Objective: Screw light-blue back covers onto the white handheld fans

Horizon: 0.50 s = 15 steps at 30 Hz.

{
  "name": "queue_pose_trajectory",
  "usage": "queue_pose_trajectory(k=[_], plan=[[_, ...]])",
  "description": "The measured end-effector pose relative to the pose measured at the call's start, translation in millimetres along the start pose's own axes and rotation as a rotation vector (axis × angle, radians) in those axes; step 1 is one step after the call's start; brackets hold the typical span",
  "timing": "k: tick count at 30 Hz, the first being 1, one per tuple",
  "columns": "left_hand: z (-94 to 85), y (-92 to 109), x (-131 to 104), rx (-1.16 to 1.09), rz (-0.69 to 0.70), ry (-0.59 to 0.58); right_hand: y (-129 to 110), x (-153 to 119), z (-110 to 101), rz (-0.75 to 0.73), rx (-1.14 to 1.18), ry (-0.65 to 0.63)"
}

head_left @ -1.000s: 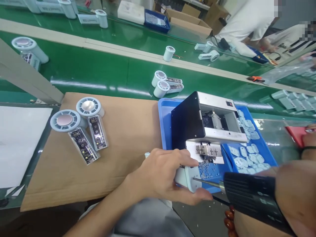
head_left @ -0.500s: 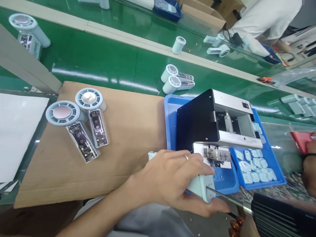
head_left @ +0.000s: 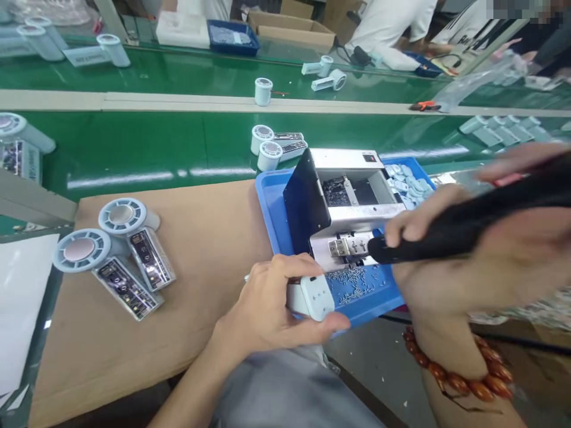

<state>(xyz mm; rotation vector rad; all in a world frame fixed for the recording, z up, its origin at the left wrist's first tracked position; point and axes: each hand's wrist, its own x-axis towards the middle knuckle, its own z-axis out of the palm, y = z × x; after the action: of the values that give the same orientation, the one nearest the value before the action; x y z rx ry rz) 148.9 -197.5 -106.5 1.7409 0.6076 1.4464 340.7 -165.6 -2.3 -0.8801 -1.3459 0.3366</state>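
Observation:
My left hand point(head_left: 263, 312) is closed round a pale blue handheld device point(head_left: 317, 297), its flat end cap with small holes facing right. Most of its body is hidden in my palm. My right hand point(head_left: 450, 285), partly blurred and with a bead bracelet at the wrist, grips a black electric screwdriver point(head_left: 450, 229). The tool's front end is at the metal pick-up plate point(head_left: 341, 247) of a screw feeder point(head_left: 357, 213); I cannot tell whether its bit touches a screw. Loose screws point(head_left: 357, 285) lie in the blue tray point(head_left: 266, 205) beneath the feeder.
Two similar devices with round grilles and exposed circuit boards point(head_left: 149, 261) lie on a cardboard sheet point(head_left: 209, 249). Pale blue caps point(head_left: 410, 184) fill a bin behind the feeder. More devices point(head_left: 270, 156) stand on the green bench point(head_left: 178, 142). Co-workers point(head_left: 388, 27) are across it.
My right hand has carried the screwdriver from the device's end cap up to the feeder. My left hand still holds the device. The whole view has shifted.

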Motion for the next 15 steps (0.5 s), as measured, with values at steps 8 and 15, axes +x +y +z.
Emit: queue_pose_trajectory(k=[8, 15], plan=[[-1.7, 2.1, 4.2, 0.035, -0.003, 0.003, -13.5, -9.8, -3.7, 0.182, -0.276, -0.181], [-5.3, 4.3, 7.4, 0.009, 0.007, -0.037, -25.2, -2.7, -32.1, 0.245, -0.444, -0.276]])
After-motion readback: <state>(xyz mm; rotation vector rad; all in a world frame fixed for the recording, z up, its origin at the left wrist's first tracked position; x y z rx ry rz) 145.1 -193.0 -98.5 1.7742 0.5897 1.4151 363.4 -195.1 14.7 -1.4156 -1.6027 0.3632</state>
